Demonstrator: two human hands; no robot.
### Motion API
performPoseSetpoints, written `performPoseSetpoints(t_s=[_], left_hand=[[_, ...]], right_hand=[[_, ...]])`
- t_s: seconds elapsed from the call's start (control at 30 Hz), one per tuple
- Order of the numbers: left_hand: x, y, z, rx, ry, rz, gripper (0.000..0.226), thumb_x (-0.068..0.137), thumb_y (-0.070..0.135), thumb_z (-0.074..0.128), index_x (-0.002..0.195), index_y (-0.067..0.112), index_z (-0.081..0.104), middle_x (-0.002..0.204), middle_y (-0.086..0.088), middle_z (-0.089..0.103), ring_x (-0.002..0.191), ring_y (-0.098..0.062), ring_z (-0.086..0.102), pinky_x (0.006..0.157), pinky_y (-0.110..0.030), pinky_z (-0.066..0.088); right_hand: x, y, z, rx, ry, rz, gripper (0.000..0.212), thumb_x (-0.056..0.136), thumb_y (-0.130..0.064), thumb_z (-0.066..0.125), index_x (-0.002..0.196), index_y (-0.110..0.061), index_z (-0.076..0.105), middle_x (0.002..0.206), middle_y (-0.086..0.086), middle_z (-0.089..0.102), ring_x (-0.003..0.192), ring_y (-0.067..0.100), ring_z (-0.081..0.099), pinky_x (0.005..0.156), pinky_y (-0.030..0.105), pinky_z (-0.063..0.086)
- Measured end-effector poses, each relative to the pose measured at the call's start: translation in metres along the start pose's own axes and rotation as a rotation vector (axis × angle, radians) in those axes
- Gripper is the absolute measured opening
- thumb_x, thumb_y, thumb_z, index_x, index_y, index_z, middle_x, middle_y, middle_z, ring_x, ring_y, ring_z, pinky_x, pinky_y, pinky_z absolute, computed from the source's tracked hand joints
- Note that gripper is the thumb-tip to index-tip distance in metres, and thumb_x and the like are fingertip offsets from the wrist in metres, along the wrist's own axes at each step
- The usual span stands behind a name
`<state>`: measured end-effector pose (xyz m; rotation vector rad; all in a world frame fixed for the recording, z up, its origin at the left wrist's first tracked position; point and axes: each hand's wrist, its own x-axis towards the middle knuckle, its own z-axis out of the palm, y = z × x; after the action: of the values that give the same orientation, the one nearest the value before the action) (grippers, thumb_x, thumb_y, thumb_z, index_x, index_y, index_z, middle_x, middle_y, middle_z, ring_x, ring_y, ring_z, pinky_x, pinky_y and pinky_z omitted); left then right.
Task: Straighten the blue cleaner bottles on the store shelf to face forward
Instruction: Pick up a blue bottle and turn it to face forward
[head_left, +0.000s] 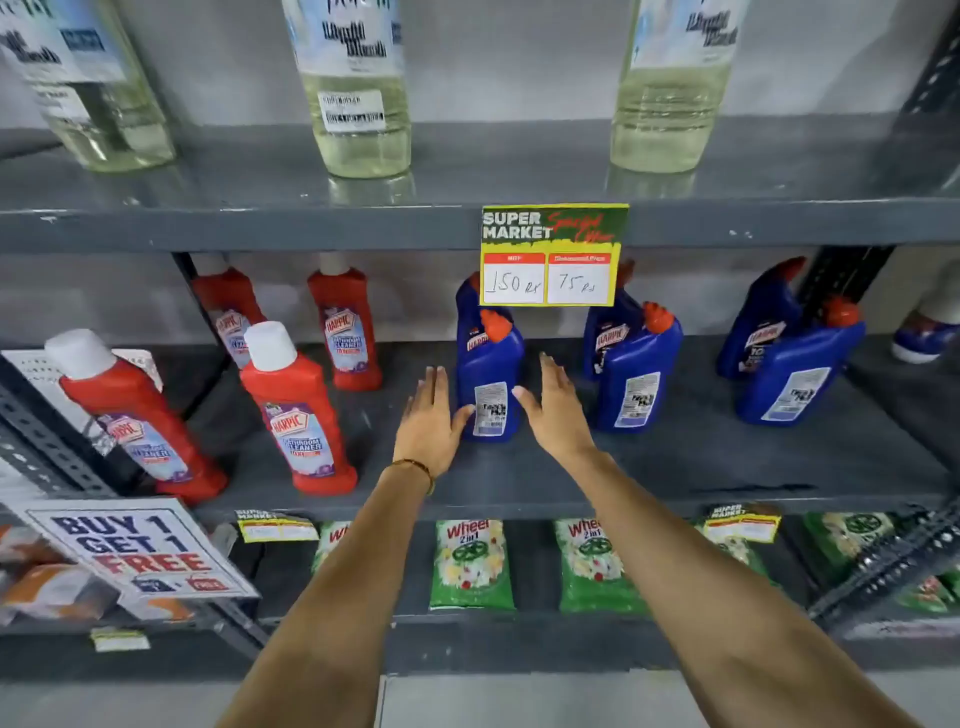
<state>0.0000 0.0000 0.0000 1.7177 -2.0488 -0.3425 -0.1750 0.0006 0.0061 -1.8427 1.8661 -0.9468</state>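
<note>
Both hands are reaching onto the middle shelf (675, 467) and bracketing the nearest blue bottle (488, 384); the left hand (428, 421) is lying flat and open with its fingers stretched toward the far wall, its thumb touching or just beside the bottle's lower left edge; the right hand (553, 410) is likewise spread open on the bottle's right side, thumb tip close to the white back label (490, 409), and neither hand is gripping anything yet. That bottle is showing its barcode label to the aisle, which suggests it is standing back to front; the open palms on either side are looking like a set-up to close in and rotate it about its base. Behind it a second blue bottle (466, 299) is standing partly hidden by the yellow price card (553, 254) hanging from the upper shelf edge. To the right, two more blue pairs are waiting, the near ones (636, 371) (800, 374) also showing back labels; so most of the job is appearing undone. The red bottles (298, 410) on the left are standing well apart and are not needing attention; the turn is calling for a light touch, since the tall narrow bottle is likely tipping easily.
</note>
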Motion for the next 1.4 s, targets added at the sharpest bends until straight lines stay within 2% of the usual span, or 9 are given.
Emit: performPoseSetpoints(t_s=[0.2,0.37,0.5,0.8,1.0,1.1,1.2,1.3,1.4], left_hand=[[0.021,-0.007,0.017,-0.239,-0.116,-0.166,0.086,0.084,0.037,0.06,0.147,0.009,0.009,0.158,-0.012,0.011,0.144,-0.026,0.019,0.115,-0.038,0.023],[0.039,-0.012,0.026,-0.358,-0.143,-0.224,0.085,0.074,0.031,0.073,0.142,0.009,0.028,0.148,-0.014,0.036,0.134,-0.03,0.037,0.11,-0.042,0.035],[0.047,-0.009,0.028,-0.522,-0.15,-0.214,0.068,0.065,0.016,0.081,0.125,0.008,0.05,0.126,-0.013,0.061,0.113,-0.028,0.057,0.089,-0.031,0.045],[0.054,-0.006,0.033,-0.616,-0.15,-0.236,0.061,0.062,0.01,0.082,0.116,0.002,0.055,0.116,-0.017,0.066,0.102,-0.03,0.063,0.087,-0.037,0.052],[0.042,-0.006,0.027,-0.687,-0.155,-0.201,0.061,0.059,0.01,0.084,0.112,0.004,0.054,0.114,-0.015,0.067,0.086,-0.018,0.061,0.066,-0.019,0.049],[0.039,-0.004,0.022,-0.685,-0.132,-0.181,0.062,0.059,0.011,0.084,0.111,0.005,0.054,0.114,-0.014,0.066,0.086,-0.017,0.06,0.067,-0.02,0.048],[0.035,-0.001,0.017,-0.663,-0.058,-0.187,0.061,0.057,0.018,0.086,0.108,0.007,0.053,0.113,-0.013,0.067,0.086,-0.019,0.062,0.072,-0.029,0.052],[0.03,0.004,0.015,-0.618,0.042,-0.198,0.062,0.056,0.029,0.086,0.104,0.008,0.052,0.108,-0.01,0.068,0.089,-0.024,0.065,0.076,-0.037,0.056],[0.025,0.011,0.013,-0.532,0.147,-0.166,0.056,0.059,0.034,0.082,0.098,0.009,0.051,0.098,-0.007,0.068,0.084,-0.024,0.064,0.071,-0.035,0.054]], right_hand=[[0.021,0.007,0.013,0.389,-0.171,0.135,0.058,0.085,-0.026,0.064,0.135,-0.01,0.041,0.138,0.01,0.052,0.124,0.025,0.052,0.089,0.024,0.042],[0.032,0.017,0.018,0.58,-0.237,0.167,0.048,0.08,-0.017,0.07,0.125,-0.01,0.052,0.127,0.01,0.062,0.109,0.02,0.061,0.09,0.031,0.051],[0.036,0.017,0.021,0.609,-0.261,0.178,0.047,0.078,-0.013,0.072,0.121,-0.009,0.055,0.123,0.013,0.064,0.107,0.024,0.063,0.092,0.039,0.053],[0.036,0.015,0.021,0.669,-0.231,0.24,0.043,0.077,-0.008,0.072,0.117,-0.004,0.058,0.121,0.019,0.064,0.107,0.032,0.064,0.093,0.048,0.052],[0.03,0.012,0.01,0.66,-0.28,0.227,0.041,0.079,-0.007,0.069,0.118,-0.004,0.057,0.118,0.014,0.065,0.099,0.022,0.064,0.074,0.023,0.057],[0.026,0.006,0.003,0.675,-0.284,0.206,0.04,0.08,-0.005,0.068,0.118,-0.005,0.057,0.112,0.008,0.064,0.095,0.017,0.064,0.065,0.015,0.057],[0.024,0.002,-0.003,0.672,-0.243,0.181,0.037,0.08,-0.006,0.069,0.115,-0.007,0.058,0.111,0.006,0.065,0.093,0.014,0.064,0.065,0.014,0.055],[0.023,-0.001,-0.006,0.628,-0.193,0.162,0.039,0.076,-0.013,0.074,0.111,-0.014,0.059,0.11,0.003,0.067,0.099,0.015,0.064,0.078,0.022,0.054],[0.019,-0.006,-0.001,0.607,-0.175,0.14,0.051,0.069,-0.019,0.079,0.114,-0.016,0.057,0.111,0.001,0.067,0.104,0.016,0.064,0.088,0.03,0.052]])
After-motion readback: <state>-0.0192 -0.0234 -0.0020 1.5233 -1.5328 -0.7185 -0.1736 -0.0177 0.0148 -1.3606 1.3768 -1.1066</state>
